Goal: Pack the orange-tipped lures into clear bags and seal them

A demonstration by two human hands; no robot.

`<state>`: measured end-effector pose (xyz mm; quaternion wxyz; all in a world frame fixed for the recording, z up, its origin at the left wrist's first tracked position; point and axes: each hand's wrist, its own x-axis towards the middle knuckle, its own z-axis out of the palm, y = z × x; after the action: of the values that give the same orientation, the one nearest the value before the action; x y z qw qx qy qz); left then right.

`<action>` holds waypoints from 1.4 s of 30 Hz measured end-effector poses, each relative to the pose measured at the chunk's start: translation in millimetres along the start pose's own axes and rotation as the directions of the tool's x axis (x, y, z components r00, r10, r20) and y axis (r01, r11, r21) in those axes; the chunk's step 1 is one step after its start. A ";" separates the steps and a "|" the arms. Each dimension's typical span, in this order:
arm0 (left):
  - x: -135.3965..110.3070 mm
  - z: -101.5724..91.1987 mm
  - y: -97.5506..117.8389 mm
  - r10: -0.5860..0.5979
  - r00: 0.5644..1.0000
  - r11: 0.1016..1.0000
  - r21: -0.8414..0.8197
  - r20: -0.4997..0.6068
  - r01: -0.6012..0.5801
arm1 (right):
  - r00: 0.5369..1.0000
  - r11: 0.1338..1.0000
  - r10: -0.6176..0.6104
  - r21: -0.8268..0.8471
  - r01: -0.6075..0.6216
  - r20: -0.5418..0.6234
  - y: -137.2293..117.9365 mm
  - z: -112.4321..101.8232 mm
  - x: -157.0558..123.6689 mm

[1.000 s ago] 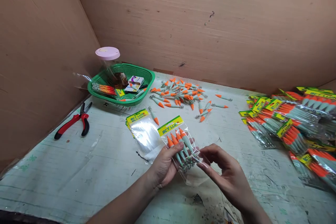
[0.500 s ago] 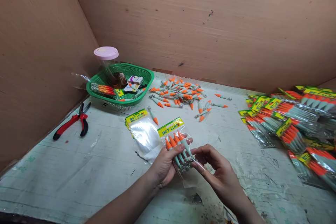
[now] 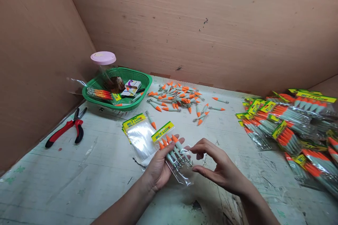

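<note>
My left hand (image 3: 157,168) grips a clear plastic bag (image 3: 173,151) with a yellow-green header card, filled with several orange-tipped grey lures. My right hand (image 3: 220,167) hovers at the bag's open lower end, thumb and fingers curved and apart, touching or just off the plastic. A stack of empty bags (image 3: 138,133) with the same header lies just left of the held bag. Loose lures (image 3: 179,98) are heaped further back on the table.
A green basket (image 3: 144,77) at the back left holds a pink-lidded jar (image 3: 103,65), a small box and packed lures. Red-handled pliers (image 3: 66,130) lie at the left. Filled bags (image 3: 293,126) are piled at the right. Cardboard walls enclose the table.
The filled bag has shifted slightly left in my left hand. My right hand's fingers have loosened and drawn off the bag's end. The camera has tilted a little.
</note>
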<state>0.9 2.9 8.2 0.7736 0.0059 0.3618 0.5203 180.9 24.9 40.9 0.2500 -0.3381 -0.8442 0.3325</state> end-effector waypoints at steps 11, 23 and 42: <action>-1.1 1.8 1.1 0.035 0.999 0.997 0.062 -0.019 -0.034 | 0.998 1.000 0.000 0.009 0.000 -0.071 -0.5 3.4 -7.7; -3.2 2.3 -2.0 0.030 0.999 0.998 0.056 -0.013 -0.029 | 0.963 0.999 -0.008 -0.040 -0.003 -0.271 -6.7 22.4 -12.5; 3.0 -2.5 1.3 0.045 0.997 0.998 0.056 -0.068 -0.041 | 0.897 0.838 0.120 -0.440 -0.321 -0.425 118.6 -42.6 43.4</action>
<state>-1.0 5.0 5.3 0.7487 0.0168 0.4024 0.5265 228.4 138.8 -9.3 0.2718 -0.5458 -0.7905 0.0576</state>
